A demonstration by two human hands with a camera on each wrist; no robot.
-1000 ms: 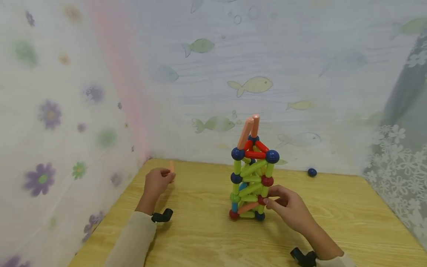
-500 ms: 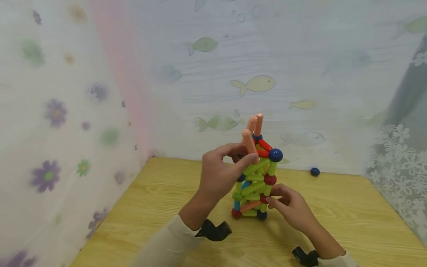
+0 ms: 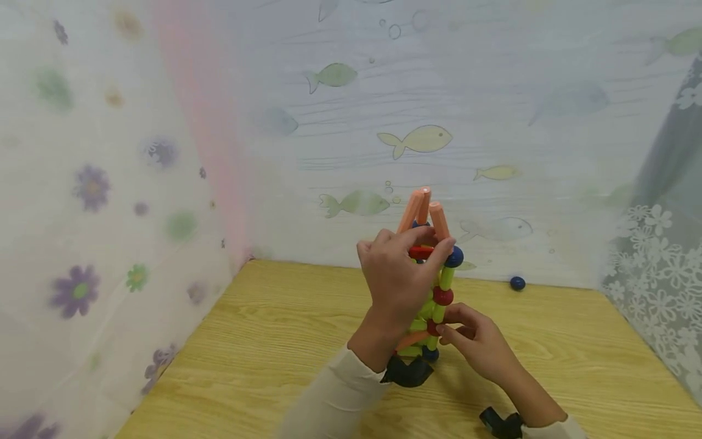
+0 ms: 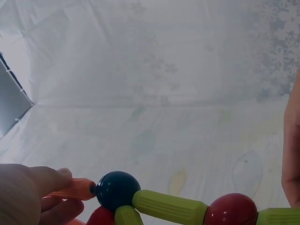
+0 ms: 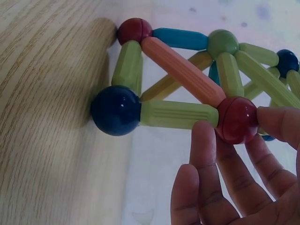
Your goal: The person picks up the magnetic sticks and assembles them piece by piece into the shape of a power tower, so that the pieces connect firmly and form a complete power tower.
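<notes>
A tower of coloured rods and balls (image 3: 442,296) stands upright on the table. My left hand (image 3: 397,268) pinches an orange rod (image 3: 439,219) between thumb and fingers at the tower's top right corner. In the left wrist view the lower end of that orange rod (image 4: 80,189) is right at a dark blue ball (image 4: 118,190). Two more orange rods (image 3: 410,210) slant up from the other top corners. Low on the tower, my right hand (image 3: 485,344) holds a red ball (image 5: 237,120) between thumb and fingers. The left hand hides much of the tower's left side in the head view.
A loose dark blue ball (image 3: 517,283) lies near the back edge of the wooden table (image 3: 263,329). Curtains printed with fish and flowers hang behind and to the left. Black wrist devices (image 3: 408,371) sit below both hands.
From the table's left side my left hand has brought an orange rod over to the tower, then further right to the top right blue ball. The right hand stays on the red ball.
</notes>
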